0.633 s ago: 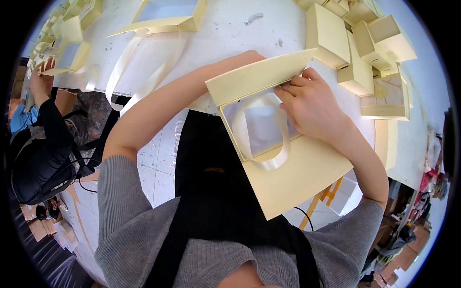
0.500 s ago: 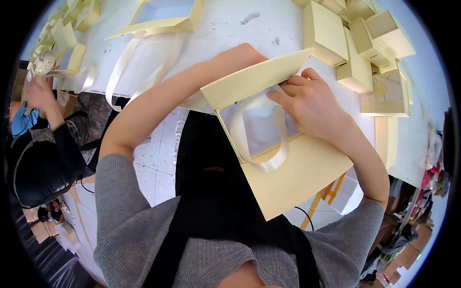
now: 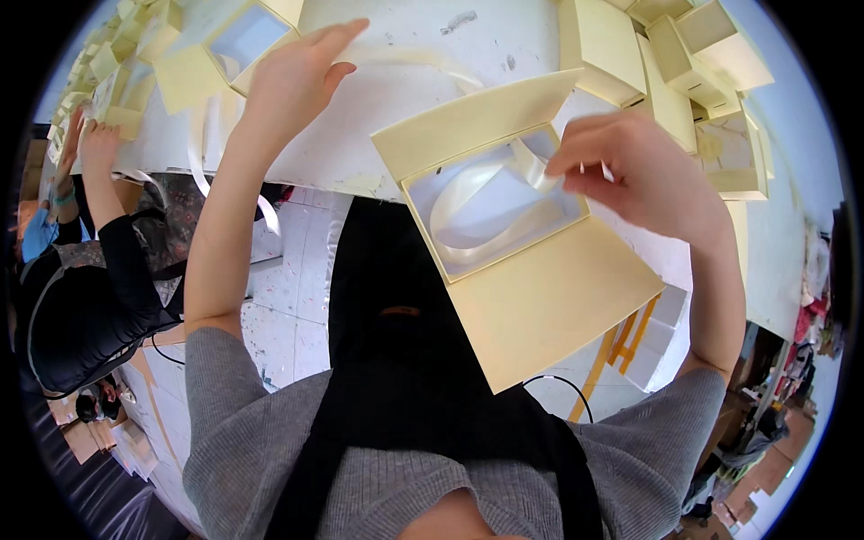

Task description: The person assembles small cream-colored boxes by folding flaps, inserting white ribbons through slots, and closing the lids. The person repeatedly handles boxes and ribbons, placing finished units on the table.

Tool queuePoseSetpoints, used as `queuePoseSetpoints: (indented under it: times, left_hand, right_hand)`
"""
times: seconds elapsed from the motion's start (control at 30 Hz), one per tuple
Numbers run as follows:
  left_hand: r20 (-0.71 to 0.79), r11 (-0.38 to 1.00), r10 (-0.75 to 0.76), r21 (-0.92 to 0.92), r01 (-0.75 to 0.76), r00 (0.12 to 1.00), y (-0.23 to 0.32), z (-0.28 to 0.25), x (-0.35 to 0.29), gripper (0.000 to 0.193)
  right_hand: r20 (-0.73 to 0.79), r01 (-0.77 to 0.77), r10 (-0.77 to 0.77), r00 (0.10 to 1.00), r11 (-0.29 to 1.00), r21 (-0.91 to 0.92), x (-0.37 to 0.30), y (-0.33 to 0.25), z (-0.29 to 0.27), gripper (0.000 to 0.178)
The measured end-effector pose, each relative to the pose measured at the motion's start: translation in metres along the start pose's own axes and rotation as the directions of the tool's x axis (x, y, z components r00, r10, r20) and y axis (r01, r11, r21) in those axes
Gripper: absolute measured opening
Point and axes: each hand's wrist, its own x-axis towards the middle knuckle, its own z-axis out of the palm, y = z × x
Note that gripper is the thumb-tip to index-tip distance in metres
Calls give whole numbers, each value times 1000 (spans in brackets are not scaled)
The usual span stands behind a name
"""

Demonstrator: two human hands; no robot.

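Observation:
A cream box point(image 3: 558, 301) with its wide flaps folded out is tilted over the table's near edge. Inside its pale tray lies a loose loop of cream satin ribbon point(image 3: 459, 202), one end rising over the right wall. My right hand point(image 3: 630, 175) is at that wall, fingers bent and apart from the thumb, fingertips close beside the ribbon end. To the left, my left hand point(image 3: 297, 85) is raised above the table with fingers stretched out and nothing in it. Just behind it sits a second open cream box point(image 3: 189, 76), partly hidden by the hand.
Ribbon tails point(image 3: 200, 148) hang over the table's near edge on the left. Another ribbon strip point(image 3: 405, 57) lies on the white table point(image 3: 396, 117). Cream boxes point(image 3: 607, 54) are stacked at the far right. At the left, a co-worker's hand point(image 3: 97, 144) is near more boxes.
My left hand has come out from behind the box and moved up and left. My right hand has lifted out of the box to its right wall. The second box has shifted left and turned.

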Motion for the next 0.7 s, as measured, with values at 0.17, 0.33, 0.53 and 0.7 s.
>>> queuePoseSetpoints:
  times: [0.17,0.33,0.53,0.7]
  left_hand:
    - [-377,982,-188,-79,171,907,76,-46,-22,16]
    - [-214,906,188,-339,-253,959,143,-34,-44,27]
    - [452,992,122,-64,-104,883,179,2,-21,22]
    - [488,900,195,-434,43,851,158,-12,-13,19]
  right_hand:
    - [111,42,5,994,910,-412,4,-13,27,4]
    - [-49,-189,198,979,797,-574,19,-21,19,12]
    - [-64,-288,286,956,876,-388,15,13,43,9]
    - [-125,-343,327,937,929,-140,10,33,38,15]
